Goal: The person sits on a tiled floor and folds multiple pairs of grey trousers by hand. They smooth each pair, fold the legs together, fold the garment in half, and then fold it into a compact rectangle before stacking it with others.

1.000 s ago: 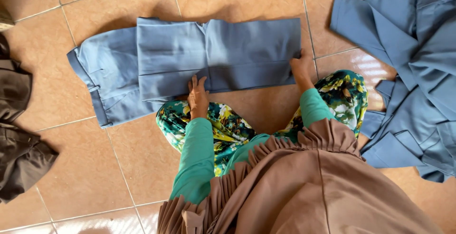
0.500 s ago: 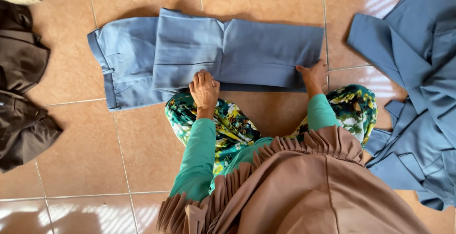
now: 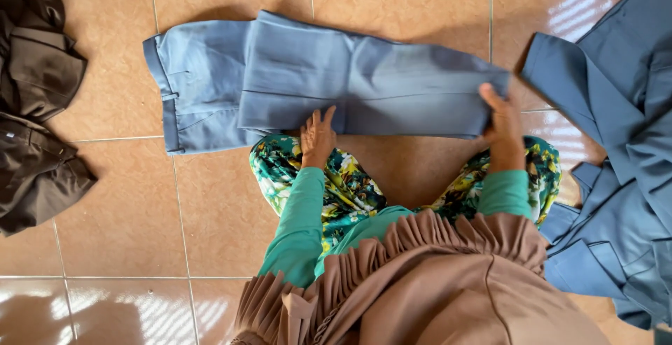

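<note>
- So, mid-fold: the blue trousers (image 3: 315, 82) lie flat on the tiled floor (image 3: 224, 212), legs doubled over the upper part, waistband end showing at the left.
- Left hand (image 3: 318, 135) rests on the near edge of the fold, fingers spread and flat, pinning the cloth, not gripping.
- Right hand (image 3: 500, 121) sits at the right end of the folded legs, fingers curled around the edge, thumb on top; looks like a pinch grip on the cloth.
- Judgement: the step is squaring up the folded layer; a next move would call for keeping both edges aligned while the right end is lifted, or the layers skew.
- Person sits on the floor, green sleeves, floral-patterned clothing over the knees, brown pleated cloth (image 3: 434, 282) hanging in front of the camera.
- Pile of blue clothes (image 3: 616, 163) lies to the right, near the right hand but apart from the trousers.
- Dark brown clothes (image 3: 38, 114) heaped at the left, well apart.
- Floor is glossy orange-brown tile with pale grout lines; sunlight glare at top right and bottom left.
</note>
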